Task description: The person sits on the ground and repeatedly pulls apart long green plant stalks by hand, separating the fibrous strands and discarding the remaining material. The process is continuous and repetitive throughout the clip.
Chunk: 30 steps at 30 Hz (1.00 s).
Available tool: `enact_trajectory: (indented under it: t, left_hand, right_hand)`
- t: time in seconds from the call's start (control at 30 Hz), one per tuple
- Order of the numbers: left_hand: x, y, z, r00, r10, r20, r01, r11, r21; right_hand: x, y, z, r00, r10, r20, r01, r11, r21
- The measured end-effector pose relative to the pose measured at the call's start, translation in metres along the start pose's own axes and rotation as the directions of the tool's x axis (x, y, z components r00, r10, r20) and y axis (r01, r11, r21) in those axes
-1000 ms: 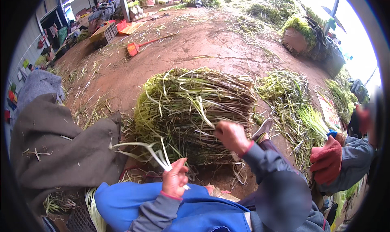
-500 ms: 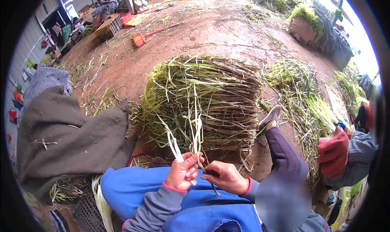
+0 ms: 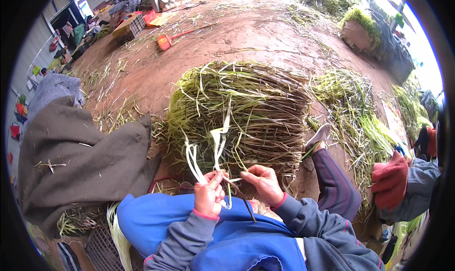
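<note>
Over the lap, my left hand (image 3: pixel 209 195) is closed around a few slim white stalks (image 3: pixel 193 164) with long pale leaves trailing upward. My right hand (image 3: pixel 265 183), just beside it, pinches a thin yellow-green leaf (image 3: pixel 239 152) between thumb and fingertips. A dry brown strand (image 3: pixel 248 208) hangs down between the two hands. In front of them lies a large stacked heap of long green-leaved stalks (image 3: pixel 270 124), green tips to the left and brownish ends to the right. A blue apron (image 3: pixel 161 221) covers my lap beneath the hands.
A dark brown cloth (image 3: pixel 80 152) drapes over something at left, by a plastic crate (image 3: pixel 102 245). Loose greens (image 3: pixel 346 105) litter the floor at right, near another person's sleeve (image 3: pixel 419 181). Farther off lie a red dustpan (image 3: pixel 164 42) and a crate (image 3: pixel 130 28).
My right hand has moved up and slightly right, and now pinches a thin leaf away from the stalks. The left hand shifted slightly, its leaves swinging left.
</note>
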State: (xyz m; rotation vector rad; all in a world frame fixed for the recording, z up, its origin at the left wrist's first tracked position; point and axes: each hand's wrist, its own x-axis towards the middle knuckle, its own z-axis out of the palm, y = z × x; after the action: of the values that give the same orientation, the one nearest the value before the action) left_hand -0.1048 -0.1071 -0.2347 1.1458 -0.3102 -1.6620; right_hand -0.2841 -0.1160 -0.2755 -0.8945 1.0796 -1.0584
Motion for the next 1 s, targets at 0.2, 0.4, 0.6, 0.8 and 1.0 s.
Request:
enact_trajectory:
  t: [0.2, 0.4, 0.6, 0.8, 1.0]
  left_hand:
    - [0.009, 0.011, -0.007, 0.998, 0.058, 0.005, -0.057, 0.997, -0.054]
    - [0.003, 0.006, 0.0, 0.996, 0.047, 0.075, -0.045, 0.999, -0.026]
    - [0.003, -0.017, 0.011, 0.995, -0.027, 0.096, 0.013, 0.989, 0.148]
    - [0.007, -0.023, 0.01, 0.984, -0.12, 0.129, 0.098, 0.981, 0.168]
    - [0.017, -0.028, 0.004, 0.995, -0.089, 0.038, 0.09, 0.996, -0.027]
  right_hand:
    - [-0.002, 0.083, -0.137, 0.911, -0.401, -0.095, 0.007, 0.244, -0.97]
    - [0.006, 0.075, -0.214, 0.924, -0.129, -0.36, -0.378, -0.157, -0.912]
    - [0.028, -0.012, -0.056, 0.977, -0.179, 0.113, 0.204, 0.939, -0.276]
    - [0.021, -0.037, 0.017, 0.994, 0.08, 0.069, -0.084, 0.995, 0.055]
    - [0.021, -0.027, 0.016, 0.959, -0.096, -0.268, 0.133, 0.983, 0.123]
